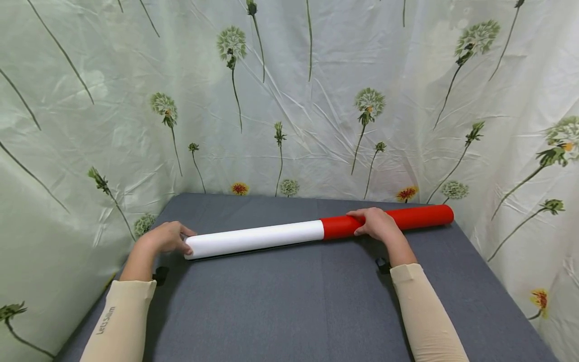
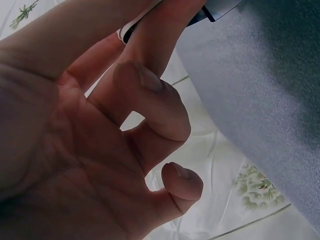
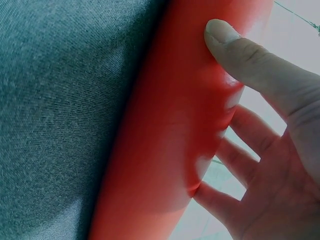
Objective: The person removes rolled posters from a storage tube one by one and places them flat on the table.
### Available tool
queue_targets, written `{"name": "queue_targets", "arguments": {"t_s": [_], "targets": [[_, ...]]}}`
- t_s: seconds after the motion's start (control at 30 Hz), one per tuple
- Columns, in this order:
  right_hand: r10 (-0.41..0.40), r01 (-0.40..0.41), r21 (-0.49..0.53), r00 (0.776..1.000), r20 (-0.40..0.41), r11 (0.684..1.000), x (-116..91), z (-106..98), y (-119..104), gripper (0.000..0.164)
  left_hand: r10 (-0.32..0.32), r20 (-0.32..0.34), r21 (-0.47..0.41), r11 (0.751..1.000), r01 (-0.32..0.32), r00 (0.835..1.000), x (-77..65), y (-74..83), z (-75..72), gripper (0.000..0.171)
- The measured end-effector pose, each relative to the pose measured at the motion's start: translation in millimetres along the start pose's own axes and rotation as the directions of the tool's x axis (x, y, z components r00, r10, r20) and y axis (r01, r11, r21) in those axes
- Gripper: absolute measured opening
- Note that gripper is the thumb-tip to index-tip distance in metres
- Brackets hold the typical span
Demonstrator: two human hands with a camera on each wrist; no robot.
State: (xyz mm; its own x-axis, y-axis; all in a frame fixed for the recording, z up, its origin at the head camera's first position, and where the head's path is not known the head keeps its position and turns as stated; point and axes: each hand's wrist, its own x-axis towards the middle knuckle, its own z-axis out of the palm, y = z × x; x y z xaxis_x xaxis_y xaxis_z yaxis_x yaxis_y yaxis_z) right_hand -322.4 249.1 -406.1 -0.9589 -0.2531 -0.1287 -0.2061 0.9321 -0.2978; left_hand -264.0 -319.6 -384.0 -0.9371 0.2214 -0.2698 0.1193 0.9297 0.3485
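A long tube lies slantwise across the table, its left part white [image 1: 258, 237] and its right part a glossy red [image 1: 422, 216]. At the white end, my left hand [image 1: 165, 237] pinches the tube between thumb and fingers. The left wrist view shows that hand's palm [image 2: 85, 150] and bent outer fingers; most of the tube is hidden there. My right hand [image 1: 377, 223] grips the red part a little right of where the colours meet. In the right wrist view its thumb [image 3: 245, 55] presses the near side, the fingers reach round the far side, and the red surface is slightly dented.
The grey cloth-covered table [image 1: 262, 306] stretches from the tube toward me. A pale curtain with dandelion prints [image 1: 289, 100] hangs close behind it and on both sides. The red end reaches near the table's right edge.
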Motion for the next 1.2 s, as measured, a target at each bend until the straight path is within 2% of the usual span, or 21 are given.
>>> {"name": "queue_targets", "arguments": {"t_s": [0.47,0.77,1.2], "targets": [[0.004,-0.004,0.004,1.0,0.0,1.0,-2,-4,5,0.065,0.017,0.007,0.012,1.0,-0.017,1.0,-3.8,0.0,-6.8,0.056],[0.006,-0.006,0.0,1.0,-0.009,1.0,-2,-2,7,0.065,0.03,0.004,0.037,0.999,-0.03,1.0,-3.3,-5.7,-7.1,0.056],[0.004,-0.004,-0.005,1.0,-0.004,1.0,-3,-2,12,0.065,0.009,0.006,0.017,1.0,-0.009,1.0,-5.8,-13.0,-8.5,0.055]]}}
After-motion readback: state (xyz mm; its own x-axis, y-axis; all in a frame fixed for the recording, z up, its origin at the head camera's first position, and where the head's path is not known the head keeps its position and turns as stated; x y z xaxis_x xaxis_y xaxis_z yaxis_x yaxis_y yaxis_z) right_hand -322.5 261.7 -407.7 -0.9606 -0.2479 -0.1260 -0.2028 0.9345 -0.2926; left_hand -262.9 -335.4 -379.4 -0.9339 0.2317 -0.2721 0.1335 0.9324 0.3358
